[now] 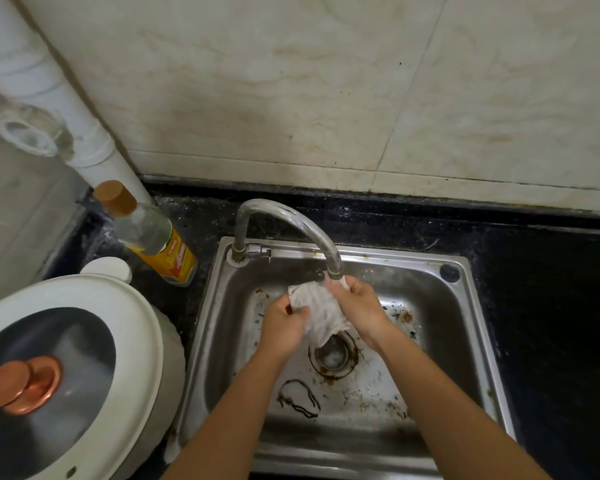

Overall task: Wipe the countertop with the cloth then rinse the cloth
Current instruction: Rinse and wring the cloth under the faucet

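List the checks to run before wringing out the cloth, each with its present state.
1. Grip: left hand and right hand both hold the crumpled white cloth. Ok.
2. Cloth sits under the outlet of the curved metal tap. Ok.
3. Water running from the tap: cannot tell.
4. Cloth hangs inside the stainless steel sink, above its round drain. Ok.
5. Sink floor clean: not ok, brown stains and specks.
6. Clear bottle with yellow label stands outside the sink on the black countertop. Ok.
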A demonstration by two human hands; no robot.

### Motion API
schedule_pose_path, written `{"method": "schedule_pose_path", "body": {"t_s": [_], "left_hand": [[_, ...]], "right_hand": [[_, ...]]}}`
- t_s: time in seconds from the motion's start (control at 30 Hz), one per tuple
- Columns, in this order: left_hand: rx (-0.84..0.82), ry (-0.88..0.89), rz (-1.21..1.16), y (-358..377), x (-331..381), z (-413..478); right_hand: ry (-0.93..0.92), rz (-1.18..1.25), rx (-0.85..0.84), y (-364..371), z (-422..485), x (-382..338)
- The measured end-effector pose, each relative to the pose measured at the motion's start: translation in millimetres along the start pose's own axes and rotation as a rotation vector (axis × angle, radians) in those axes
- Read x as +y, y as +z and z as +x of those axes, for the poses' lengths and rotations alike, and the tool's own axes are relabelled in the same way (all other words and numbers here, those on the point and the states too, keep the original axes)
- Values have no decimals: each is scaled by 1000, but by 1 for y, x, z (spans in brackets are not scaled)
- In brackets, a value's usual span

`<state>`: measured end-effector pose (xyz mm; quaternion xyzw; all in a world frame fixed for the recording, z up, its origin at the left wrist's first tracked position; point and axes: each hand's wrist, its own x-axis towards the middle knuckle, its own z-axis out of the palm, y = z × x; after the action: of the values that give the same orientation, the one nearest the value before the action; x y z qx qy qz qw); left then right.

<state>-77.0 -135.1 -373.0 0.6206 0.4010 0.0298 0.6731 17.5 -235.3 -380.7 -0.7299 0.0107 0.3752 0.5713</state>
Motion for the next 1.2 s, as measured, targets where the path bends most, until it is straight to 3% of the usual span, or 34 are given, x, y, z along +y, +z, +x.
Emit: {"method": "schedule_pose_path", "body": {"t_s": [0.13,0.27,0.43,0.63,0.83,0.9,1.0,1.13,1.2], "left_hand": [[-11,-73,-46,11,4,21],[-8,-111,-65,35,7,33],[51,-138,-80,52,6,39],[40,-326,-94,42,20,44],[-212,-259,-543,6,3,42],[-164,-210,-349,4,-2,42],[48,-74,-19,7,0,41],[148,92,108,9,15,37],[138,72,124,11,17,40]], "right_hand": [[-64,84,-89,-14,0,4],[-121,62,-7,-9,-4,8],[-219,-254,196,7,-8,1],[-154,-193,277,14,-4,-13],[-114,-36,101,10,3,-20],[-94,-9,26,9,6,-17],[-72,32,-24,11,6,-15],[-141,-52,-38,11,-2,-23],[-174,-102,-38,11,-5,-25]]}}
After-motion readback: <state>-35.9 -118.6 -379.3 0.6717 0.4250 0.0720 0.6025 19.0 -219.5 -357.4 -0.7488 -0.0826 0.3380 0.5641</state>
